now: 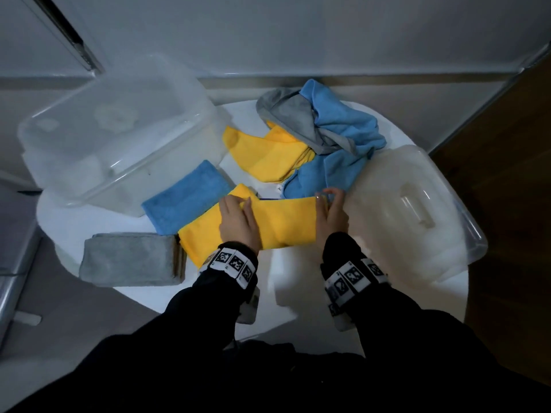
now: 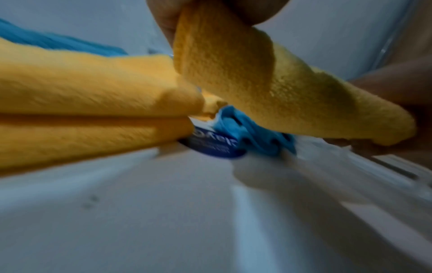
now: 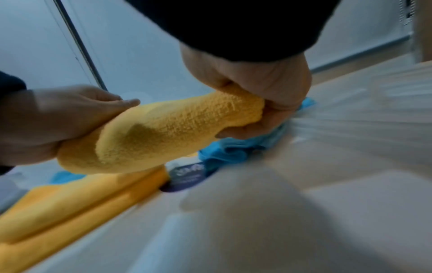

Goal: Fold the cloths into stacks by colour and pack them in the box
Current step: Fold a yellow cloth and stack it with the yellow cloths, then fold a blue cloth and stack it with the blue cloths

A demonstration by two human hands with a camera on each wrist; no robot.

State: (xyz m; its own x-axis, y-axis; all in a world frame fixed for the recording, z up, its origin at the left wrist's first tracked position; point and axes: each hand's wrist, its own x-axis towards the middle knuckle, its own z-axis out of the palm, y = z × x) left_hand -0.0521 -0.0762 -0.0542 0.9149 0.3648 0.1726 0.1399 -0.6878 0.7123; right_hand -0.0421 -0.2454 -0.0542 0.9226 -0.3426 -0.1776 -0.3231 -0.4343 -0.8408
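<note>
You've got both hands, left hand (image 1: 237, 222) and right hand (image 1: 331, 214), pinching the folded yellow microfibre cloth's (image 1: 283, 223) ends, fingers curled, keeping its fold taut near the counter's (image 1: 283, 281) front edge.

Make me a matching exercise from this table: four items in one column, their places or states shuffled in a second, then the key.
Items
1. grey folded cloth
2. blue folded cloth
3. yellow cloth
4. lid

Places or states
A. gripped by the left hand and right hand
B. near left edge of the table
C. right of the hands, upside down
D. beside the clear box

Pairs: 1-B, 2-D, 3-A, 4-C
</note>
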